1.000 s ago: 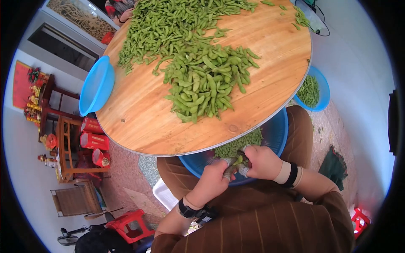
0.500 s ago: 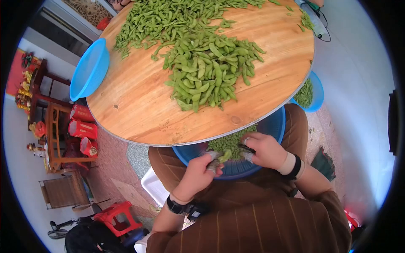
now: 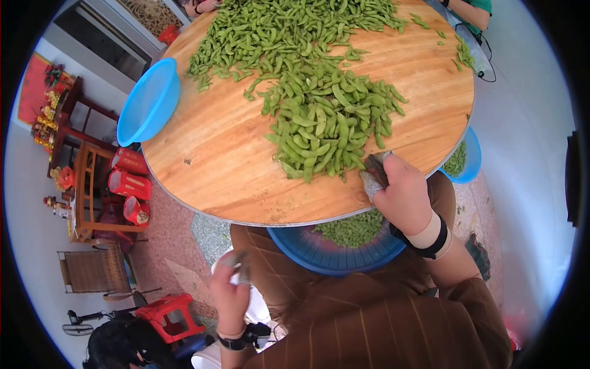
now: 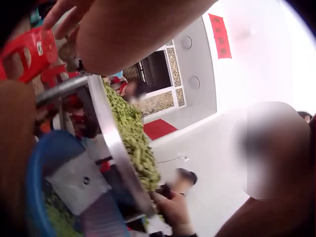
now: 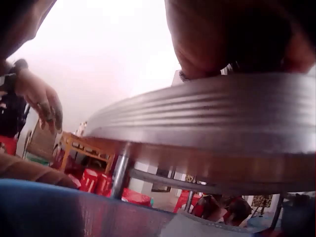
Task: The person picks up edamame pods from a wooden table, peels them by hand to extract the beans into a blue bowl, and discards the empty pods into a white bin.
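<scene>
In the head view my right hand [image 3: 402, 190], with grey and dark coverings on its fingertips, is over the near edge of the round wooden table [image 3: 215, 178]. Its fingers reach toward the right side of the near heap of green pods [image 3: 313, 129]; whether they touch a pod is unclear. My left hand [image 3: 232, 298] is low at the left, blurred, above a white container [image 3: 255, 307]. The right wrist view shows that left hand [image 5: 42, 96] with loose, downward fingers, nothing visible in them. Shelled green beans [image 3: 353, 230] lie in the blue basin [image 3: 326, 261] on my lap.
A light-blue basket [image 3: 147, 101] stands at the table's left edge, and another blue basin [image 3: 472, 160] with green contents sits at the right. Red stools [image 3: 169, 317] stand lower left. Other people's arms [image 3: 470, 15] show at the table's far side.
My hands have parted from above the lap basin. The right hand has risen to the pods on the table; the left has moved down and left, and the pod between them is gone from there.
</scene>
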